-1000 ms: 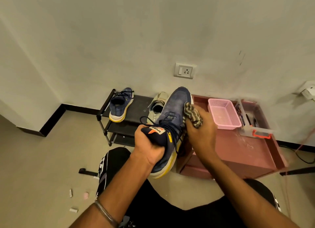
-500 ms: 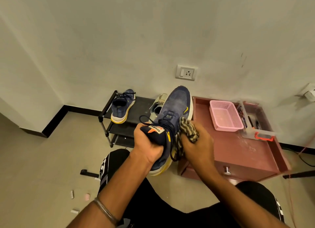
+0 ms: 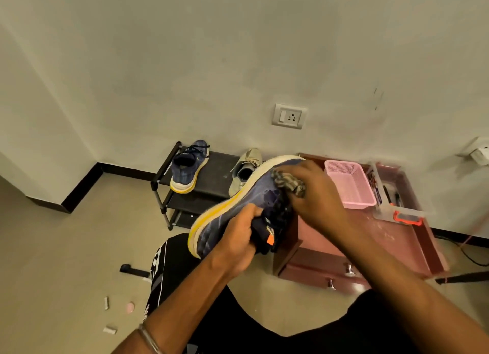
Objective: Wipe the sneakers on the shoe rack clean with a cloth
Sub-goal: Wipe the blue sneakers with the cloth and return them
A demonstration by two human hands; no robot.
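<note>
Two hands at work on one navy sneaker (image 3: pixel 246 208), lifted clear of the shoe rack (image 3: pixel 211 173) and rolled sole-edge up. Left hand (image 3: pixel 238 237) wrapped round the heel end, fingers curled over the collar beside the orange tongue tag. Right hand (image 3: pixel 315 194) bunched round a mottled cloth (image 3: pixel 288 185), pressing it onto the upper near the toe, just forward of the left fingers. Beyond the fingertips, on the rack's top shelf: a matching navy sneaker (image 3: pixel 188 168) and a beige shoe (image 3: pixel 244 171), both apparently awaiting their turn. To the right of the right knuckles, a pink basket (image 3: pixel 349 184) on a reddish cabinet (image 3: pixel 397 242). Likely trouble from here: a hard stroke twisting the shoe out of a one-handed heel grip, given the long lever toward the toe; cloth slipping loose from the fingers mid-wipe; laces hanging under the palm snagging the cloth; dirt merely smeared about if the same patch of cloth stays in use.
</note>
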